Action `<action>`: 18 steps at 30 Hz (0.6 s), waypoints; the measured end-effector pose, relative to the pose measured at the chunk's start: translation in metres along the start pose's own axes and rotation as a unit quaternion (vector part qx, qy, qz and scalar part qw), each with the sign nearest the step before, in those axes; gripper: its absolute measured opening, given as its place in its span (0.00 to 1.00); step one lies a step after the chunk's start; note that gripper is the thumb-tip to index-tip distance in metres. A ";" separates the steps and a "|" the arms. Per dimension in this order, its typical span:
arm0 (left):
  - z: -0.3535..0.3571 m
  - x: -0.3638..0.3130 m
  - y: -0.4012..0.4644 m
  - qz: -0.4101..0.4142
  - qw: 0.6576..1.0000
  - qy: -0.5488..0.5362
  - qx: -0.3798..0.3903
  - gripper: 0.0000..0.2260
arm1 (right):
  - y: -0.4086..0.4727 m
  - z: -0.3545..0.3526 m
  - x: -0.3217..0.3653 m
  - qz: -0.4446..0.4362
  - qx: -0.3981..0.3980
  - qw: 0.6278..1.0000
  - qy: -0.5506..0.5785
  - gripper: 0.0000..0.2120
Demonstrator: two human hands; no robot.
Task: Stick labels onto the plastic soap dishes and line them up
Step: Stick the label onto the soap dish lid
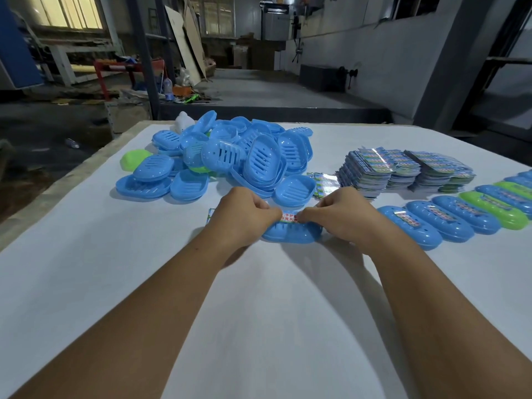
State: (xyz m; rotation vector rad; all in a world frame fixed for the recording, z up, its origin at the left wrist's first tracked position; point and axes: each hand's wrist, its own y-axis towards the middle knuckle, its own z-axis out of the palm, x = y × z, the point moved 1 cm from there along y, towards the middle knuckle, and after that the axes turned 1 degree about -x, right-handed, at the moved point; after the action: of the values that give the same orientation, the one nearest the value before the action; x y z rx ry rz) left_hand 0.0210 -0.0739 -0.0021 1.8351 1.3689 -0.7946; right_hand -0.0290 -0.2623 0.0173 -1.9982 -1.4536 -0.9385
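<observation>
Seen from the head camera, both forearms reach forward over a table covered in white cloth (pixel 86 283). Between the hands sits a closed blue oval plastic soap dish (pixel 290 233), resting on the cloth near the middle of the table. Across its top lies a printed paper label strip with red and green characters (pixel 288 217); its left end sticks out past the left hand, over the cloth.

The left hand (pixel 244 218) has its fingers curled, the fingertips bearing on the label at the dish's left end. The right hand (pixel 344 217) is likewise curled, its fingertips meeting the label at the dish's right end. The tips are turned away from the camera, so whether they pinch the strip or only press it down cannot quite be told; it looks like a pinch.

Beyond the hands is a loose heap of blue plastic soap dish halves (pixel 230 156), slotted trays and lids tumbled together, with a lime-green plastic lid (pixel 134 158) at its left edge and something white (pixel 184 122) at the back. To the right of the heap stand stacks of glossy printed labels (pixel 403 171), with a few loose labels (pixel 324 182) just beside them.

Along the right side runs a row of closed, labelled soap dishes (pixel 449 218), side by side and touching, mostly blue with two green ones among them, continuing out of the frame.

Behind the table lies a dim workshop floor with boards (pixel 187 38) leaning against a post.
</observation>
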 end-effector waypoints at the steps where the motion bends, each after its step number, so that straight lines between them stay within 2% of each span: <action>1: 0.000 0.000 0.000 0.003 1.000 0.006 0.001 0.14 | 0.000 0.000 -0.001 0.000 0.001 1.000 -0.003 0.15; 6: 0.000 -0.002 -0.001 0.013 0.999 0.037 -0.001 0.13 | 0.002 0.001 -0.003 0.006 -0.014 1.000 -0.013 0.21; 10: 0.000 -0.005 -0.004 0.015 0.998 0.059 -0.010 0.11 | 0.002 0.003 -0.003 0.003 -0.016 0.999 -0.029 0.21; 14: 0.004 -0.009 -0.007 0.025 0.990 0.128 -0.049 0.09 | 0.001 0.006 -0.001 -0.015 -0.034 0.997 -0.064 0.21; 18: 0.008 -0.014 -0.010 0.053 0.975 0.193 -0.101 0.13 | -0.002 0.011 0.001 -0.049 -0.067 0.989 -0.118 0.24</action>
State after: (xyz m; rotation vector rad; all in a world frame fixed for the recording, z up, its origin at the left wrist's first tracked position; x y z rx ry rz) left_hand 0.0072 -0.0862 0.0022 1.9441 1.5088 -0.2374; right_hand -0.0281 -0.2534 0.0111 -2.2158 -1.6690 -0.8837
